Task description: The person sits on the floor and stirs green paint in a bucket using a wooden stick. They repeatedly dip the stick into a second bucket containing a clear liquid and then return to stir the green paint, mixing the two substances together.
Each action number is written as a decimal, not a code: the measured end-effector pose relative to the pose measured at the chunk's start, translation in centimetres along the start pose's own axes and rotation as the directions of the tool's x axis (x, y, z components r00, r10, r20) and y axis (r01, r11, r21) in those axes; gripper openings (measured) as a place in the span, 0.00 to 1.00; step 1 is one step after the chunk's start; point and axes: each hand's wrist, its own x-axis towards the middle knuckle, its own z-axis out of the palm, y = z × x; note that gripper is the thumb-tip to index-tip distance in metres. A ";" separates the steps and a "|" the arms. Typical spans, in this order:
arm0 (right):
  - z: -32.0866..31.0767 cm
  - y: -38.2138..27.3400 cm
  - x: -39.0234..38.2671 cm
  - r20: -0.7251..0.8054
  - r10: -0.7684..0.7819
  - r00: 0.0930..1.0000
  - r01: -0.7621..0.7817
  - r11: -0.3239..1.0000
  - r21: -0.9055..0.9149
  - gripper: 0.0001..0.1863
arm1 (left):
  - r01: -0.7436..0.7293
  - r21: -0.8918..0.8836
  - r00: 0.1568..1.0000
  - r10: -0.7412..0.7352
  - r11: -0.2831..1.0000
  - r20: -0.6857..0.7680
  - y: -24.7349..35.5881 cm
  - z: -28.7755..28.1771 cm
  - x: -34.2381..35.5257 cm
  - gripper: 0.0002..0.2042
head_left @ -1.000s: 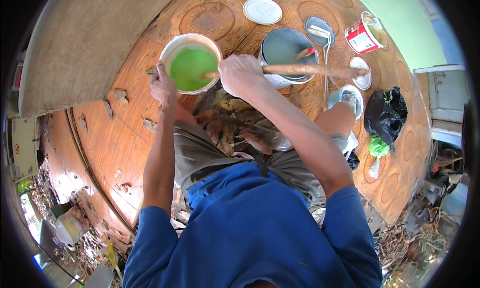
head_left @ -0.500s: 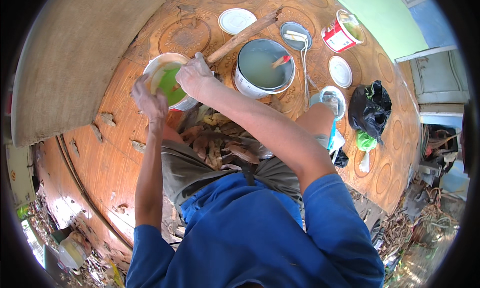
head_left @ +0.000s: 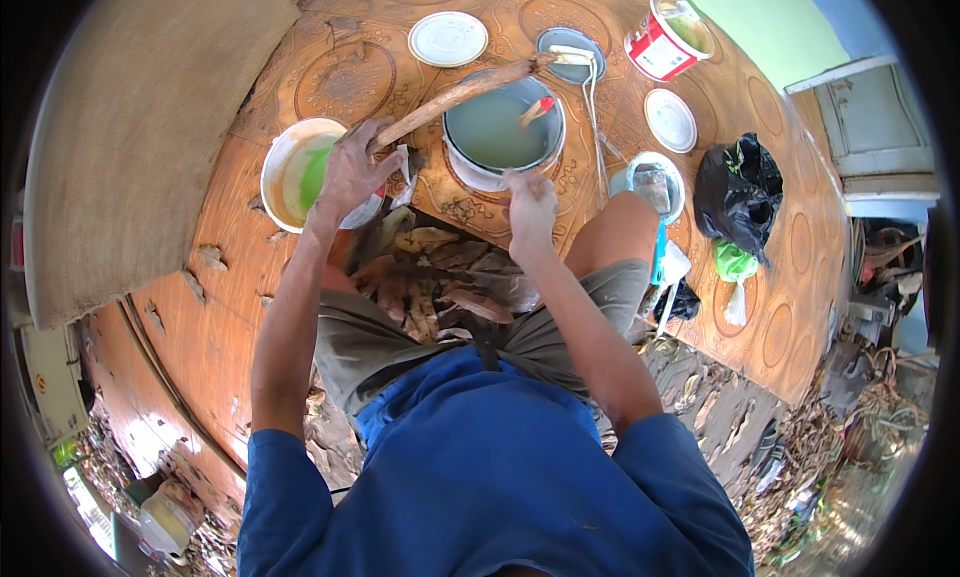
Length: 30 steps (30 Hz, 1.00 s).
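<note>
Gripping the wooden stick in closed fingers, the left hand rests over the small green paint bucket while the right hand pinches the big pail's rim; steadying both should prevent spills.

— What is different with the wooden stick?
— A second ago the right hand holds it level above the big pail. Now the left hand has its near end, and the stick slants across the pail's rim.

— And the right hand?
— It lets go and sits at the pail's near edge.

— The small bucket of green paint?
— The left hand no longer steadies its rim; it covers part of it.
</note>
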 end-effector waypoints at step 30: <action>-3.0 -1.1 9.3 0.089 0.066 0.994 -0.054 0.990 -0.133 0.13 | 0.311 -0.559 0.884 -0.450 0.769 -0.128 1.5 13.5 1.0 0.24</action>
